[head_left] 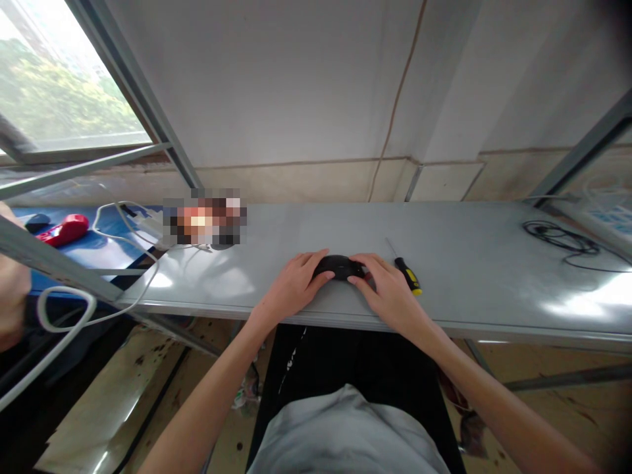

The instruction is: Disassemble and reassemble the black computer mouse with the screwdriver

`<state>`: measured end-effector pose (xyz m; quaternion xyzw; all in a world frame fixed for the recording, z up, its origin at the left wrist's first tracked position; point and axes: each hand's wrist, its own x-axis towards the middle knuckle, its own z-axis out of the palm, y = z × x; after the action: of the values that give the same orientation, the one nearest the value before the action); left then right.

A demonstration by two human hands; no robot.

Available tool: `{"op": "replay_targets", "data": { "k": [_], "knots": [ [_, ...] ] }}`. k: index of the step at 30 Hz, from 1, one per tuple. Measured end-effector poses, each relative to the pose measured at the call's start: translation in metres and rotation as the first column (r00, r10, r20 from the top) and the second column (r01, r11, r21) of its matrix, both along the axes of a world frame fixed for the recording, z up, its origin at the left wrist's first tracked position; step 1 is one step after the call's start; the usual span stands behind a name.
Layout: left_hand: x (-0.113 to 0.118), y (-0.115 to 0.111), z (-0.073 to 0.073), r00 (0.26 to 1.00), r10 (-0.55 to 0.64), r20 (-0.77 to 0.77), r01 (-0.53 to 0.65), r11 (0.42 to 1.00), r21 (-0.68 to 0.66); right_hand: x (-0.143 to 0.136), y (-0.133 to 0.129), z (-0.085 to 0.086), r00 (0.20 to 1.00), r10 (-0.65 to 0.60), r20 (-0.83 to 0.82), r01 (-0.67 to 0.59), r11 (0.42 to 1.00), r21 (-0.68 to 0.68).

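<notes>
A small black rounded object (338,267), shaped like a computer mouse, lies on the grey tabletop near its front edge. My left hand (297,282) grips its left end, with fingers behind and thumb in front. My right hand (388,284) holds the right end in the same way. Just beyond the right hand lies a screwdriver (408,275) with a black and yellow handle, its thin shaft pointing away toward the wall. The underside of the black object is hidden.
A coiled black cable (560,238) lies at the table's right. White cables (126,230) and a blurred-out patch are at the back left. Past the metal frame, a red object (69,229) rests on a blue surface, with another person's arm (12,289) at the far left.
</notes>
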<state>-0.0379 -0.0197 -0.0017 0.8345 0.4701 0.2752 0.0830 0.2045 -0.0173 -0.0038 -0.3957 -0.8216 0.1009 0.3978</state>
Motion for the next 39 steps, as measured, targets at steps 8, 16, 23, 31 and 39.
{"op": "replay_targets", "data": {
  "k": [8, 16, 23, 31, 39],
  "knots": [
    [-0.007, 0.004, -0.004, 0.995, -0.042, 0.087, 0.048, 0.997, -0.062, 0.001, 0.003, -0.003, 0.999, 0.041, 0.034, -0.041, 0.999, -0.007],
    [-0.006, 0.004, -0.003, 0.988, -0.009, 0.156, 0.022, 0.996, -0.082, 0.001, 0.003, -0.005, 0.996, 0.067, 0.067, -0.067, 0.998, -0.011],
    [-0.007, 0.005, -0.004, 0.986, -0.008, 0.164, 0.023, 0.996, -0.088, 0.001, 0.003, -0.008, 0.995, 0.073, 0.073, -0.073, 0.997, -0.008],
    [-0.009, 0.011, -0.003, 0.979, -0.070, 0.189, 0.093, 0.989, -0.116, 0.002, 0.003, -0.008, 0.993, 0.087, 0.075, -0.086, 0.996, -0.009],
    [-0.009, 0.011, 0.000, 0.973, -0.096, 0.212, 0.123, 0.985, -0.118, 0.002, 0.003, -0.008, 0.995, 0.075, 0.063, -0.074, 0.997, -0.022]
  ]
}}
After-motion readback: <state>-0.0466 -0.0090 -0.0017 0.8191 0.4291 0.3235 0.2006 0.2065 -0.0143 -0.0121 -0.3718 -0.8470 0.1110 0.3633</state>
